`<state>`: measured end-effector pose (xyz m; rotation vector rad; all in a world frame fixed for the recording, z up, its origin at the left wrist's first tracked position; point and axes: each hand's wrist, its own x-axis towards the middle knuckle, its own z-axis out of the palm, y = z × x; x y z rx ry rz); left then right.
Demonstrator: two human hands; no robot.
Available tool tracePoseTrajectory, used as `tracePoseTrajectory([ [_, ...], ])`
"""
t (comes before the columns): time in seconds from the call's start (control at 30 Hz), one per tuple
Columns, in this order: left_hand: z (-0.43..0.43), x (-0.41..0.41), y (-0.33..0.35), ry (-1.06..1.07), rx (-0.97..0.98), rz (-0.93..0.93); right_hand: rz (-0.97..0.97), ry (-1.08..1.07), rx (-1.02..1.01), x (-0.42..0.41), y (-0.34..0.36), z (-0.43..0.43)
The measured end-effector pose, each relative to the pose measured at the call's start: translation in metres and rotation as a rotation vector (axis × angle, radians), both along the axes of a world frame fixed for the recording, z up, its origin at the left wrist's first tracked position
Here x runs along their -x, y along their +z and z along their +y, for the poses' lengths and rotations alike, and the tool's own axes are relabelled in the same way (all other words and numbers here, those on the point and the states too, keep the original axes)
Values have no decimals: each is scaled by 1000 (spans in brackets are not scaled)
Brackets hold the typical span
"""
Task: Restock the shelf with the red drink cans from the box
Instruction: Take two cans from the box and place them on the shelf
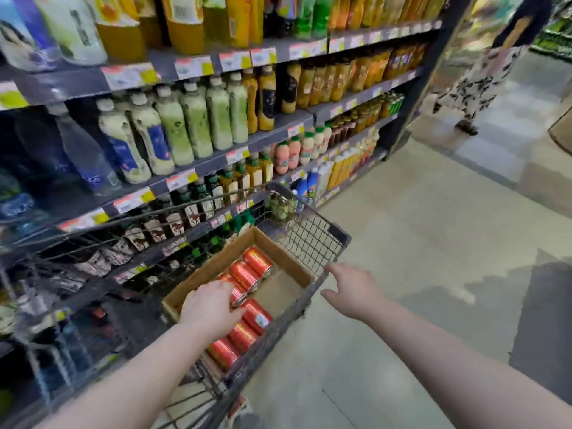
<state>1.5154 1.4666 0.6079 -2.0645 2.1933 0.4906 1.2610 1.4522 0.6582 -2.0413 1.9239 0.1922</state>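
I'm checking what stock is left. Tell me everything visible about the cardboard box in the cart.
The cardboard box is brown and open-topped, with low plain walls. It sits inside the black wire cart, angled toward the shelf. At least six red cans lie on their sides in a row along it, and part of its floor beside them is bare. The left hand rests over the middle cans. The box's near end is hidden.

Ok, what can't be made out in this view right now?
Head view:
- left hand covers red cans: grip unclear.
- box near end: hidden by cart.
- lower shelves: blurred, partly behind cart.
- price tags: blurred, unreadable.
- right hand: contact with cart unclear.
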Motion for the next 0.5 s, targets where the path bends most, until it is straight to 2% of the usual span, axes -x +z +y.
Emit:
tracePoseTrajectory([
  [0.3, -51, -36, -67, 181, -195, -18, 115, 306, -254, -74, -87, -122],
  [0.5, -55, -38, -119, 374, -374, 31, 165, 457, -451, -104, -173, -162],
])
